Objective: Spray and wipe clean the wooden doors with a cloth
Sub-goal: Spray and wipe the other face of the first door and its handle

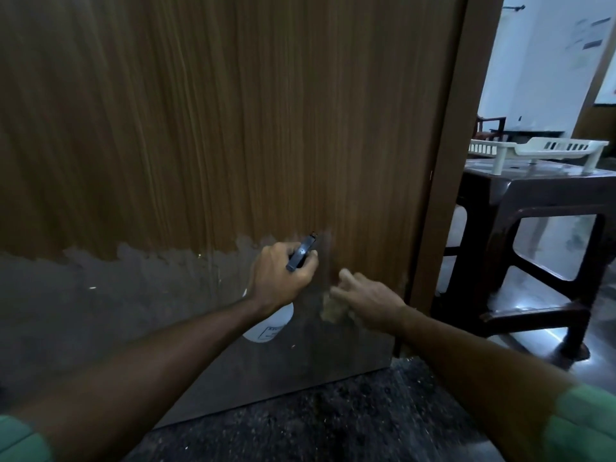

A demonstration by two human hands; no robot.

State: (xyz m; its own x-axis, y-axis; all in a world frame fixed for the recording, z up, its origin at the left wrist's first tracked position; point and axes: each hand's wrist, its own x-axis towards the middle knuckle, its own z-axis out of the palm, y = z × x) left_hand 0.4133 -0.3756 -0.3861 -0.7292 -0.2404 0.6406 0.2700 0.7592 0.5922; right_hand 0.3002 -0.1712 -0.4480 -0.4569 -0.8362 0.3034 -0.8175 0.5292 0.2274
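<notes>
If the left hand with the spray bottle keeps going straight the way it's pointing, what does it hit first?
Most likely the wooden door. The left hand holds the spray bottle with the nozzle aimed at the panel just ahead, near the worn lower patch. The remaining gap is hard to judge.

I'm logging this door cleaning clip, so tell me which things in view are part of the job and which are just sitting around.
Part of the job:
wooden door
spray bottle, gripped by the left hand
cloth, under the right hand

Just sitting around:
brown plastic table
white basket on it
chair in the far room
</notes>
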